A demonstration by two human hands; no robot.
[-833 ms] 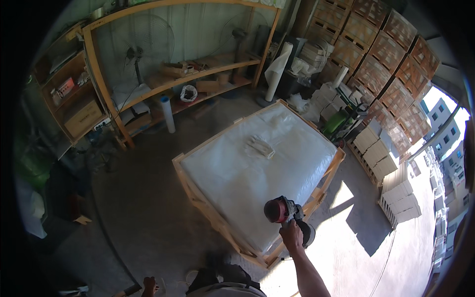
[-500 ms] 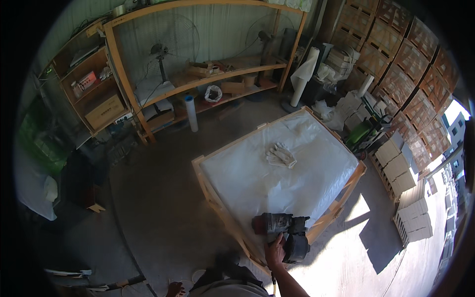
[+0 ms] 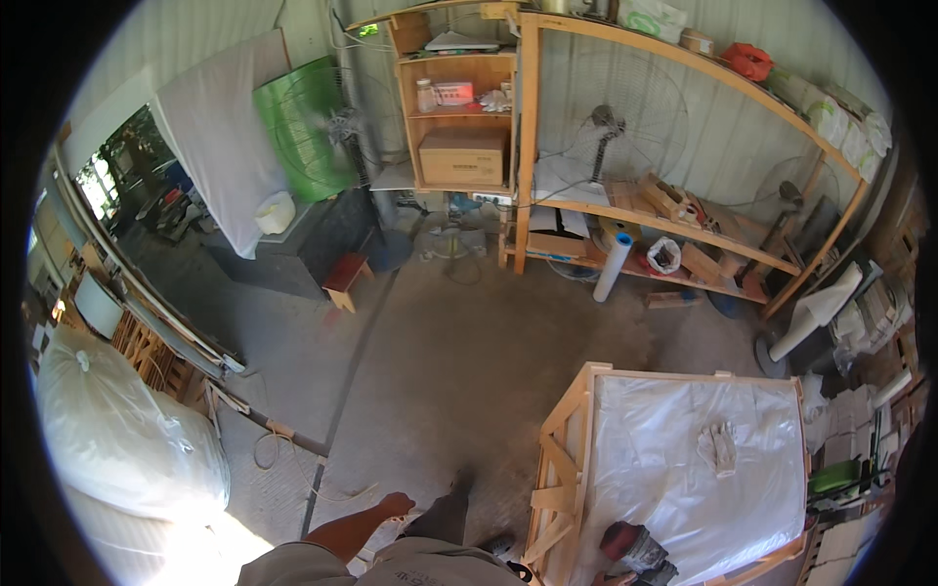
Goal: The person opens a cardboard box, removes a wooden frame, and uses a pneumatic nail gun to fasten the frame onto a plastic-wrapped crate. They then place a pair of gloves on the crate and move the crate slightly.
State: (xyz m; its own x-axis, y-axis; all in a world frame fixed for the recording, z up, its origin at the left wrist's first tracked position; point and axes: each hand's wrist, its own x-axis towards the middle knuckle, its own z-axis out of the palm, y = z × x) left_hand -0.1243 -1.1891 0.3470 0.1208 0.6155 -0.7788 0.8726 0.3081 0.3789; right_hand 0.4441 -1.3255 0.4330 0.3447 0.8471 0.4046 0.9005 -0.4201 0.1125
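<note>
At the lower right, my right hand (image 3: 614, 579) is partly cut off by the lower edge and grips a black and dark red nail gun (image 3: 640, 550). The tool is over the near end of a wooden crate (image 3: 565, 451), whose top is covered with clear plastic sheeting (image 3: 674, 479). Farther back on that sheeting lies a pair of white work gloves (image 3: 718, 449). My left hand (image 3: 396, 504) hangs low in front of my body, over the floor beside my leg. Its fingers look curled in, with nothing visible in them.
A wooden shelf rack (image 3: 674, 225) with boxes and fans lines the back wall. A blue-capped white roll (image 3: 614, 267) stands before it. Left of that is a small reddish stool (image 3: 346, 280). A thin hose (image 3: 318, 488) lies on the floor near a large plastic-wrapped bundle (image 3: 127, 430).
The view has swung left, so the crate now appears at lower right. My left forearm shows more fully. My right hand is still on the nail gun over the crate's near end.
</note>
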